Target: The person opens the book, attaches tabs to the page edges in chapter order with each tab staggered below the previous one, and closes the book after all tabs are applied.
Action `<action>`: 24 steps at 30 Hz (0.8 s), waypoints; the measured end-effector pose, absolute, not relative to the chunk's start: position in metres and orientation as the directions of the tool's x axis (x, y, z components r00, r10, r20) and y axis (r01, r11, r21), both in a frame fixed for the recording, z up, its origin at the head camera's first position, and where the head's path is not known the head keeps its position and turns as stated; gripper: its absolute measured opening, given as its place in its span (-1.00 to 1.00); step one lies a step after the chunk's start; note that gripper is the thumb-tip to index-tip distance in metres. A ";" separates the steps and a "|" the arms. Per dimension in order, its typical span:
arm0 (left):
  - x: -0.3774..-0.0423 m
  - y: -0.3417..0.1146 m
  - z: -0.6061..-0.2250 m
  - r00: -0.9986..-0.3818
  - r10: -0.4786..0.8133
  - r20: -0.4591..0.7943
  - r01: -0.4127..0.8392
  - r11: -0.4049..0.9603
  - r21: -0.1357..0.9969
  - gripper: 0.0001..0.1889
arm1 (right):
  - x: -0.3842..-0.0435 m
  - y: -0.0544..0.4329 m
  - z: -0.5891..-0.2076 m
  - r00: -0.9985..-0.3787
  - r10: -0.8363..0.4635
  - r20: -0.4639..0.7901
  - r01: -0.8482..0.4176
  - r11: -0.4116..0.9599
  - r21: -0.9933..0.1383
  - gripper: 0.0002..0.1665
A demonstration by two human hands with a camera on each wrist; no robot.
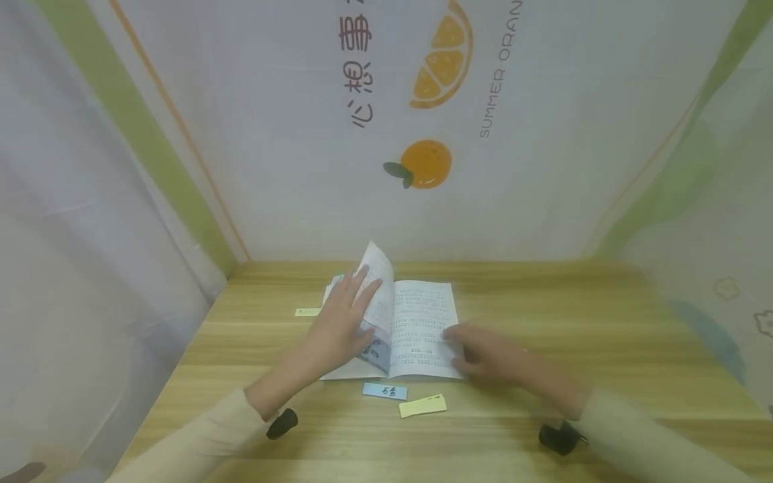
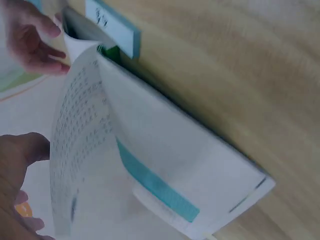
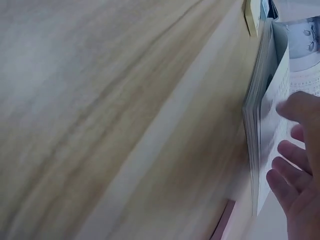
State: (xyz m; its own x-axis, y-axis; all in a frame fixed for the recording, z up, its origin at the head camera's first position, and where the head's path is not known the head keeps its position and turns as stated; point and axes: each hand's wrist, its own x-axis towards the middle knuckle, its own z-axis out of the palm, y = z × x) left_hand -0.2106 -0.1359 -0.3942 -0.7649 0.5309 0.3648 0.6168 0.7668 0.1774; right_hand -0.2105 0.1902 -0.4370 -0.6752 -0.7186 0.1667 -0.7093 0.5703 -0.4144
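Note:
A booklet lies spread on the table, its printed right-hand page [image 1: 425, 315] facing up. One leaf [image 1: 379, 275] stands raised near the spine, with a picture on its lower part. My left hand [image 1: 344, 318] is at that raised leaf, fingers extended and spread along it. In the left wrist view the leaf [image 2: 80, 135] bows upward, and a teal strip [image 2: 157, 185] lies on the page below. My right hand [image 1: 492, 352] is at the booklet's right edge, blurred. The right wrist view shows its loosely bent fingers [image 3: 295, 172] over the page, thumb apart from them.
A blue sticky-note pad [image 1: 384, 391] with handwriting and a yellow pad [image 1: 422, 406] lie before the booklet. A yellow strip [image 1: 306, 312] pokes out at its left. A pinkish item [image 3: 224, 220] shows low in the right wrist view. A printed curtain [image 1: 513, 201] hangs behind the table.

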 end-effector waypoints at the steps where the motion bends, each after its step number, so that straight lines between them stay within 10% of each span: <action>1: -0.209 -0.135 -0.397 -0.759 0.551 0.348 0.626 0.764 0.157 -0.05 | -0.210 0.189 -0.437 -0.668 -0.727 0.161 -0.714 0.565 -0.412 -0.47; 12: -0.196 -0.127 -0.427 -0.766 0.642 -0.015 0.622 0.748 0.230 -0.47 | -0.208 0.177 -0.442 -0.643 -0.765 0.013 -0.702 0.583 -0.410 -0.30; 24: -0.192 -0.149 -0.436 -0.776 0.625 -0.079 0.583 0.760 0.289 -0.31 | -0.214 0.179 -0.437 -0.653 -0.755 -0.060 -0.666 0.610 -0.429 -0.34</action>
